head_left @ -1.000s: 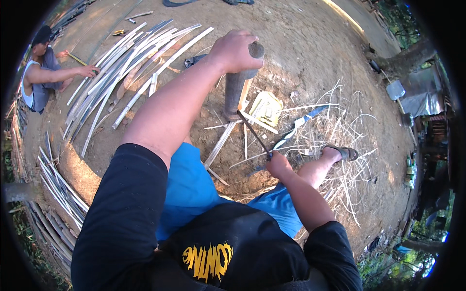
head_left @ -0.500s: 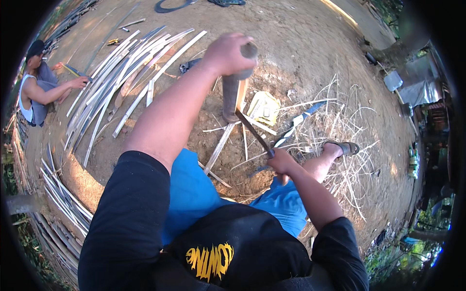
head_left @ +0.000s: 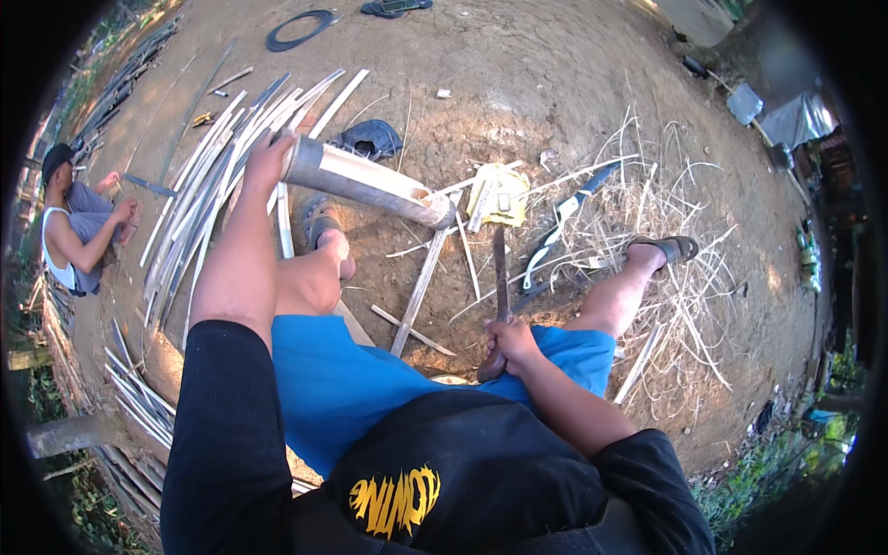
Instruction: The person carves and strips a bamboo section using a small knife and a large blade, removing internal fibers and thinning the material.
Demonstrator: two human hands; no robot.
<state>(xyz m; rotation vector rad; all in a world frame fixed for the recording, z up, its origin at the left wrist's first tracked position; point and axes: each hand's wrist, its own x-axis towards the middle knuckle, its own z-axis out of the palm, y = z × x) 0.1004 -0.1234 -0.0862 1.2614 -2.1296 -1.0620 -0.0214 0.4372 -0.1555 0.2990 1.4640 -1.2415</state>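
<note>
My left hand (head_left: pixel 268 162) grips the upper end of a thick, dark bamboo section (head_left: pixel 388 192), which leans left over the ground. A strip of its wall is gone, and its pale inside shows. In my right hand (head_left: pixel 511 342) is the wooden handle of a machete (head_left: pixel 500 273). Its dark blade points away from me and stands apart from the bamboo. Split pale pieces (head_left: pixel 421 287) lie on the dirt near the bamboo's lower end. Just beyond the blade's tip is a yellow thing (head_left: pixel 509 205) that I cannot make out.
Long bamboo strips (head_left: pixel 208 185) are spread at the left, where another person (head_left: pixel 72 217) sits. Thin shavings (head_left: pixel 684 287) cover the ground at the right, beside a long blue-and-white thing (head_left: pixel 566 215). A dark cloth-like bundle (head_left: pixel 370 139) and a black coil (head_left: pixel 299 30) lie farther off.
The bamboo has gone from upright to leaning left, with my left hand lower and farther left. The machete has come away from the bamboo and now points straight ahead.
</note>
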